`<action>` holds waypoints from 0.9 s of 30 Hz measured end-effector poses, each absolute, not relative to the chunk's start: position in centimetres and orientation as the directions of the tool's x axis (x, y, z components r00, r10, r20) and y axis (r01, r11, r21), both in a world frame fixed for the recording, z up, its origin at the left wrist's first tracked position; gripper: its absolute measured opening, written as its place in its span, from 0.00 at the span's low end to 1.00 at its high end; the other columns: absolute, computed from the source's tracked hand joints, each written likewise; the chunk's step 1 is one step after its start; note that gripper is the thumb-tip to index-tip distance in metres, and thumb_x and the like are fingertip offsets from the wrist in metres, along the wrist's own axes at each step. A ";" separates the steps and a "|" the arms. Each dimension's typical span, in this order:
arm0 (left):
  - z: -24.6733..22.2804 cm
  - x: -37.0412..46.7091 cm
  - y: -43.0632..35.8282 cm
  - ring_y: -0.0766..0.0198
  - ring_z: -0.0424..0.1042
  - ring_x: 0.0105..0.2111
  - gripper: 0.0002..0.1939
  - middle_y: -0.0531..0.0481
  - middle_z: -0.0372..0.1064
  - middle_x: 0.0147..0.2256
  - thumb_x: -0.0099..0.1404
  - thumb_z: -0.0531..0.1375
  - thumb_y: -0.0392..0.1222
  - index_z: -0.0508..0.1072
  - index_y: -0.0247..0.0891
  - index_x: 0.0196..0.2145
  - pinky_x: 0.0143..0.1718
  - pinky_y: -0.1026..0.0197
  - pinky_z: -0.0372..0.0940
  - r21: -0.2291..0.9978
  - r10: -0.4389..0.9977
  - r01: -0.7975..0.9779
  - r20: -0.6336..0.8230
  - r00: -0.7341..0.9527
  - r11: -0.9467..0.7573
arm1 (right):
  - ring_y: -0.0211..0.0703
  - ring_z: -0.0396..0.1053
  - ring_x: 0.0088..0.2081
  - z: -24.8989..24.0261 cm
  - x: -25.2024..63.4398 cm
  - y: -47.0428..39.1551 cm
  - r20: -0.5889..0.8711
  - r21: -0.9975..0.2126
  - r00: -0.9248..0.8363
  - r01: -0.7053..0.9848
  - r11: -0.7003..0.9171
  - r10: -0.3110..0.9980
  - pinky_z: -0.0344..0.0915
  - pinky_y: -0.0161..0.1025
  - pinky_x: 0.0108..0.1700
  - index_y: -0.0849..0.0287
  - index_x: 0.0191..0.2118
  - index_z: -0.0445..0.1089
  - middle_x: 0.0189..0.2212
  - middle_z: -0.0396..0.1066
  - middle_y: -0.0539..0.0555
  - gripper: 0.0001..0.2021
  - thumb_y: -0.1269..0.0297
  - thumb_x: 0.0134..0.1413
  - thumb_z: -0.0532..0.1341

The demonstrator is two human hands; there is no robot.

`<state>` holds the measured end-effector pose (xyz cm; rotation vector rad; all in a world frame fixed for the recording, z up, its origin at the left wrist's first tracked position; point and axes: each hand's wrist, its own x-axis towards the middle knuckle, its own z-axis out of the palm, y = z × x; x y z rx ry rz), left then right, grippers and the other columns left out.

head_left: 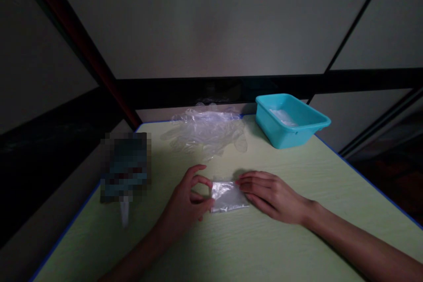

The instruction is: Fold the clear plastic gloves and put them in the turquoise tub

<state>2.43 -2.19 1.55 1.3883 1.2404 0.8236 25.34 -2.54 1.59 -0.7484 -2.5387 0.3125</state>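
A small clear plastic packet lies flat on the pale green table, between my two hands. My left hand has its thumb and fingers curved apart, with fingertips touching the packet's left edge. My right hand lies over the packet's right end, its fingers extended and resting on it. Behind the packet, a loose pile of clear plastic gloves spreads near the table's back edge.
A turquoise basket with a clear packet inside stands at the back right. On the left is a pixelated dark item with a white strip below it. The table has a blue edge, and panels rise behind it.
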 end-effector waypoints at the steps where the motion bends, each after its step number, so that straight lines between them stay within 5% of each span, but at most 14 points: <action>1: 1.6 2.4 -2.2 0.73 0.65 0.15 0.31 0.56 0.62 0.34 0.45 0.59 0.33 0.52 0.42 0.46 0.10 0.73 0.56 0.966 0.963 0.239 -0.151 0.222 0.096 | 0.43 0.61 0.50 1.6 25.4 -2.5 0.377 -0.339 -0.739 0.451 0.826 0.558 0.57 0.42 0.55 0.67 0.45 0.64 0.44 0.67 0.60 0.12 0.73 0.58 0.51; 16: 1.3 3.4 -2.4 0.71 0.64 0.15 0.27 0.63 0.60 0.21 0.44 0.60 0.37 0.55 0.39 0.43 0.13 0.72 0.56 0.963 0.982 0.249 -0.140 0.124 0.106 | 0.43 0.62 0.50 1.4 25.2 -2.5 0.379 -0.312 -0.748 0.450 0.836 0.544 0.60 0.43 0.53 0.63 0.47 0.62 0.44 0.68 0.60 0.12 0.71 0.59 0.50; 27: 1.4 3.4 -2.4 0.72 0.63 0.14 0.23 0.64 0.56 0.21 0.44 0.55 0.35 0.56 0.39 0.41 0.13 0.71 0.56 0.967 0.985 0.245 -0.107 0.135 0.072 | 0.42 0.63 0.50 1.6 25.3 -2.6 0.411 -0.311 -0.735 0.443 0.841 0.539 0.60 0.42 0.53 0.63 0.46 0.63 0.43 0.68 0.60 0.11 0.72 0.58 0.50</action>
